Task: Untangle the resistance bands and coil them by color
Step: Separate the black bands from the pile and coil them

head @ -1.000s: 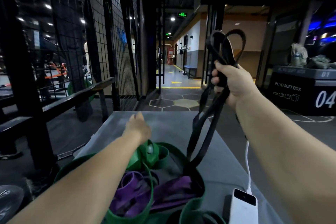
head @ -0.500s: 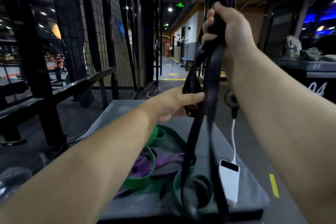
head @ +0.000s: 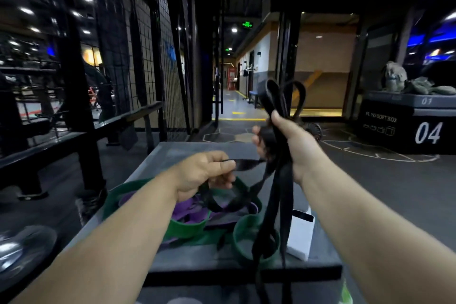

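Note:
My right hand [head: 288, 142] grips a bunch of black resistance band [head: 281, 195] above a grey padded box [head: 172, 153]. Two loops stick up over the fist and long strands hang down past the box's front edge. My left hand [head: 204, 173] pinches a strand of the same black band, pulled out sideways from the right hand. Under the hands lies a tangle of green bands [head: 187, 228] and purple bands [head: 183, 212] on the box top, with black strands crossing it.
A white power bank [head: 299, 237] lies on the box's right side, beside the hanging strands. A black soft box marked 04 [head: 404, 128] stands at the right. A black rack with wire mesh [head: 116, 116] runs along the left. A corridor opens straight ahead.
My right hand has come down from high up with the black band. My left hand has moved from beside the hanging strands to pinching one strand, drawn out to the left.

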The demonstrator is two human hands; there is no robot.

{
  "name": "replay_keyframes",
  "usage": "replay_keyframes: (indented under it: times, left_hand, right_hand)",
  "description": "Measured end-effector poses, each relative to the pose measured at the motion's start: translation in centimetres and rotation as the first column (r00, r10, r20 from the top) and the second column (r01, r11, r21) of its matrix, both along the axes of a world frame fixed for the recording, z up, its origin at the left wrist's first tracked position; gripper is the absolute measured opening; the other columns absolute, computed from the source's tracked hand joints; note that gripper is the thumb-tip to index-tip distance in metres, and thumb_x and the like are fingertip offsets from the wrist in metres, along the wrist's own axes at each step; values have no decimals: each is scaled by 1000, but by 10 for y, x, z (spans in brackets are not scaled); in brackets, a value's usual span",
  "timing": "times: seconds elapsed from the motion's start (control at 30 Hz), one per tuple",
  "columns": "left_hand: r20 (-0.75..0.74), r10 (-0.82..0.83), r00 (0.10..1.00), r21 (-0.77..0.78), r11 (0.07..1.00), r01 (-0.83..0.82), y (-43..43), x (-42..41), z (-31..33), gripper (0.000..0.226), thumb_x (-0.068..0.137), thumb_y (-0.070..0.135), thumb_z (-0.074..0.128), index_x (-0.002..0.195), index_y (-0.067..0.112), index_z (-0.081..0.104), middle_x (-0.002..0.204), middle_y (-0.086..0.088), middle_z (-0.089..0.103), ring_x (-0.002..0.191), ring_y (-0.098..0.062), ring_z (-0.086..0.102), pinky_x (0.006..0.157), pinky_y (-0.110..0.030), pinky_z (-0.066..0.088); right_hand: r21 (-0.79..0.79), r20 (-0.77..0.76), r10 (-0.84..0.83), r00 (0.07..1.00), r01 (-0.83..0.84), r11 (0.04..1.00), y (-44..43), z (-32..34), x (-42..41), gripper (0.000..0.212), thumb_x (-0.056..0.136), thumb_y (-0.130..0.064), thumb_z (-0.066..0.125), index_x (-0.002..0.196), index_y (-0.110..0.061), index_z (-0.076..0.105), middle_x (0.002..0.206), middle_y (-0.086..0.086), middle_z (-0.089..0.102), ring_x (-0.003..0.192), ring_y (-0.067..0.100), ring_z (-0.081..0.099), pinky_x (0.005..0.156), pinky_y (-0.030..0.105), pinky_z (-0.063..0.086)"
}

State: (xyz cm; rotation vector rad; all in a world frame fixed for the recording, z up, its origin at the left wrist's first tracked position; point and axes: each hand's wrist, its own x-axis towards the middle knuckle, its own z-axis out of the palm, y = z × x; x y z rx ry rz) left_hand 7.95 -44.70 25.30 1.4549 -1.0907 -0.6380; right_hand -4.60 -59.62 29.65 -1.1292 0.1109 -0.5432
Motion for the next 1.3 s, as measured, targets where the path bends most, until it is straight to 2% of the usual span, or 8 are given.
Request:
replay_keyframes:
  times: [0.4, 0.5, 0.63, 0.83, 0.93, 1.1, 1.2, 1.3]
  left_hand:
    - [-197, 248, 949, -144, 950, -278, 23, -1, -42, 35, 74, 47, 60, 74, 16, 44, 52, 7, 37, 40, -6, 23, 49, -23, 32]
    - [-336, 225, 915, -198, 932, -302, 23, 6, -45, 31, 78, 44, 59, 73, 19, 42, 52, 7, 37, 41, -6, 23, 49, -23, 32]
    - [-446, 137, 884, -236, 935, -264, 23, 17, -51, 21, 98, 23, 43, 78, 17, 43, 52, 5, 38, 40, -7, 26, 45, -21, 36]
    - [-358, 121, 926, -193, 961, -200, 24, 30, -69, 15, 91, 7, 39, 100, 5, 51, 58, 3, 45, 43, -8, 28, 49, -22, 36]
    - [-246, 205, 947, -104, 966, -236, 18, 32, -81, 20, 95, 0, 38, 95, 7, 56, 60, 2, 51, 43, -8, 31, 51, -22, 35]
    - [10, -14, 1000, 83, 996, 14, 8, 30, -104, 23, 84, 14, 53, 103, 8, 63, 67, 4, 58, 51, -9, 42, 55, -19, 40]
    - [9, -101, 995, 72, 992, 100, 4, 29, -111, 26, 88, 14, 50, 109, 2, 61, 71, 5, 57, 57, -9, 43, 57, -17, 39]
    - [-72, -50, 996, 3, 999, 50, 9, 36, -110, 25, 85, 14, 50, 106, 6, 62, 67, 4, 57, 55, -10, 39, 53, -15, 36]
  right_hand:
    - [-74, -296, -12, 955, -10, 997, 6, -110, -12, 36, 91, -35, 65, 115, -9, 64, 88, 9, 73, 75, 28, 70, 72, 40, 58]
    - [-100, -333, 14, 943, -51, 994, -4, -128, -13, 44, 74, -32, 76, 111, -10, 70, 101, 8, 73, 104, 29, 66, 99, 49, 50]
    - [-106, -383, 84, 920, -134, 985, -20, -150, -15, 43, 59, -19, 88, 98, -11, 73, 103, 11, 70, 99, 26, 66, 94, 44, 48]
    - [-266, -613, 418, 671, -673, 691, -47, -168, -29, 97, 27, -47, 97, 113, -23, 60, 112, -8, 70, 107, 4, 65, 86, 21, 50]
    - [-335, -662, 292, 690, -622, 708, -47, -167, -19, 106, 29, -62, 92, 122, -28, 54, 129, -5, 60, 118, 8, 59, 95, 26, 50]
    - [-409, -557, 111, 823, -389, 826, -22, -174, 11, 61, 63, -54, 81, 116, -32, 60, 116, -8, 67, 107, 4, 61, 99, 33, 49]
    - [-404, -463, 214, 860, -420, 813, -3, -179, 26, 17, 82, -21, 74, 96, -21, 65, 95, 0, 69, 91, 9, 62, 82, 20, 49]
    - [-319, -386, 275, 881, -407, 856, 1, -182, 36, 12, 79, -19, 71, 82, -13, 61, 71, 2, 66, 67, 14, 64, 71, 27, 52]
